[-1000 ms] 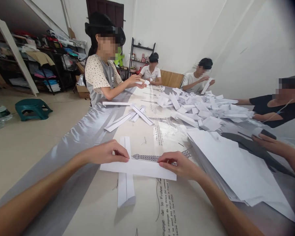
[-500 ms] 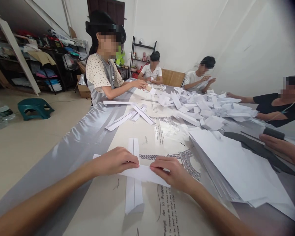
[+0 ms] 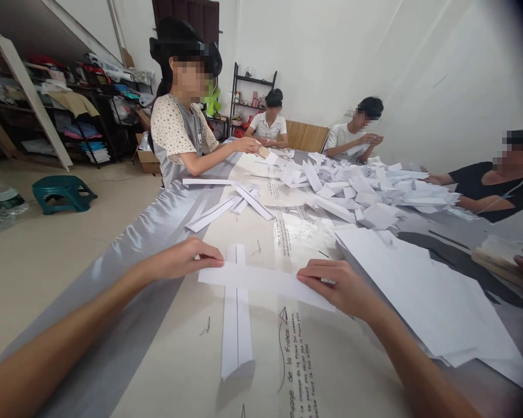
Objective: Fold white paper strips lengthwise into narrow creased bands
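Left hand (image 3: 183,258): thumb and fingers pinching the upper edge of the crosswise strip (image 3: 261,280), near its left end.
Right hand (image 3: 342,285): fingertips pinching the same upper edge toward the right end, which runs on below the hand.
Crosswise strip: plain white paper, between the two hands, passing over the lined strip (image 3: 237,334); whether the two touch is hard to tell from this angle.
Lined strip: lengthwise on the tabletop (image 3: 192,337), a dark line along it, near end curled up.
Loose strips (image 3: 253,201): crossing one another farther up the tabletop.
Paper stack (image 3: 418,296): large white sheets, right of the right hand.
Paper heap (image 3: 361,194): folded white pieces, beyond the stack.
Co-worker in dotted sleeves (image 3: 174,133): at the left edge, both hands forward.
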A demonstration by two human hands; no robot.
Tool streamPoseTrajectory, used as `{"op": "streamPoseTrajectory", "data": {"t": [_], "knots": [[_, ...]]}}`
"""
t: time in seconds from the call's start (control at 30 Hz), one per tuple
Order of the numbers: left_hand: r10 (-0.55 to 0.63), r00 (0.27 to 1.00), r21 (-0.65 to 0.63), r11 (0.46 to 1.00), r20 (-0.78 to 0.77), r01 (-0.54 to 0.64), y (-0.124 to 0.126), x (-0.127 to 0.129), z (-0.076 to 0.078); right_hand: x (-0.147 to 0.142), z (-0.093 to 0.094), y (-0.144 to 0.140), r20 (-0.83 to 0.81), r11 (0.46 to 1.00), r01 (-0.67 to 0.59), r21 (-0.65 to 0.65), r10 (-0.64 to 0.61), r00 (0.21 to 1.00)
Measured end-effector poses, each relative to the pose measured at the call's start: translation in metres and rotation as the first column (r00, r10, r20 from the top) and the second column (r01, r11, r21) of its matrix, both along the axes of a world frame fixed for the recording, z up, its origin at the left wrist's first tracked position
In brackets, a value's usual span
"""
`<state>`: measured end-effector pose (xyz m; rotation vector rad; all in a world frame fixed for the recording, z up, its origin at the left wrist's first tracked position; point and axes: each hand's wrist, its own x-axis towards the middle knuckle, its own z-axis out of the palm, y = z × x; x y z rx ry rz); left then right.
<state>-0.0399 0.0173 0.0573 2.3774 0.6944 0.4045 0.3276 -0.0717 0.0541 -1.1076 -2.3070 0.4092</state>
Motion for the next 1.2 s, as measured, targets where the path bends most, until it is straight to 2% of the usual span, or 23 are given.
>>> {"op": "streamPoseTrajectory", "data": {"t": [0.17,0.27,0.37,0.47,0.6,0.77,0.9,1.03,1.2], "knots": [[0.151,0.979,-0.142,0.981,0.138,-0.132,0.012,-0.011,-0.010,0.005,0.004,0.002,-0.036,0.986,0.047,-0.162,-0.053,0.998],[0.242,0.952,-0.214,0.956,0.188,-0.201,0.012,-0.011,-0.012,0.004,0.004,0.002,-0.037,0.943,0.060,-0.329,-0.076,0.996],[0.248,0.946,-0.223,0.954,0.207,-0.201,0.007,-0.007,-0.011,0.001,0.002,0.001,-0.013,0.891,0.039,-0.453,-0.050,0.999],[0.203,0.961,-0.203,0.965,0.191,-0.163,-0.001,0.004,-0.013,-0.006,-0.004,0.000,0.009,0.865,0.000,-0.502,0.005,1.000],[0.170,0.965,-0.191,0.973,0.202,-0.131,-0.015,0.021,-0.017,-0.021,-0.011,-0.005,0.064,0.863,0.000,-0.504,0.037,0.997],[0.142,0.966,-0.230,0.969,0.215,-0.092,-0.032,0.037,-0.019,-0.043,-0.013,-0.014,-0.031,0.869,-0.072,-0.489,0.065,0.997],[0.065,0.975,-0.282,0.959,0.213,-0.003,-0.043,0.044,-0.021,-0.053,-0.017,-0.017,-0.075,0.876,-0.134,-0.463,0.112,0.991],[0.028,0.985,-0.301,0.953,0.169,0.024,-0.038,0.039,-0.022,-0.051,-0.020,-0.016,-0.088,0.877,-0.172,-0.448,0.149,0.985],[0.024,0.983,-0.226,0.974,0.185,0.018,-0.019,0.023,-0.024,-0.042,-0.020,-0.010,-0.028,0.906,-0.121,-0.405,0.119,0.992]]}}
